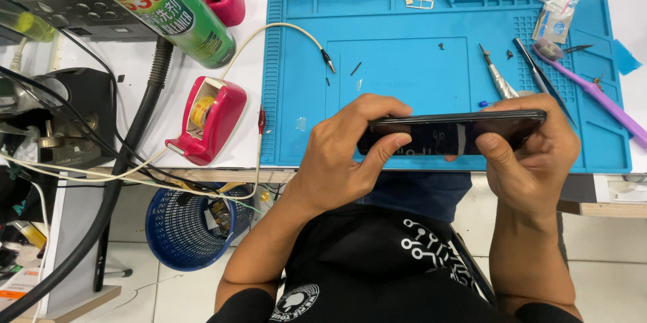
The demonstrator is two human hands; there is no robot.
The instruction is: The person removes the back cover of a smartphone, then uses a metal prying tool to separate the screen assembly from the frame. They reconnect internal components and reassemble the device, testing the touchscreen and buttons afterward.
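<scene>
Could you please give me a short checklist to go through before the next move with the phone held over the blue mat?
1. Both hands on the phone: left hand grips one end, right hand the other: ok.
2. Phone held level, edge-on to the camera: ok.
3. Screen free of cracks: cannot tell, only a dark glossy face shows.
4. Blue mat bare under the phone: ok in the middle; tiny screws lie farther back.
5. Tools within reach: screwdriver and purple brush lie beside the right hand: ok.
6. Small card tray set aside on the mat: ok.
</scene>
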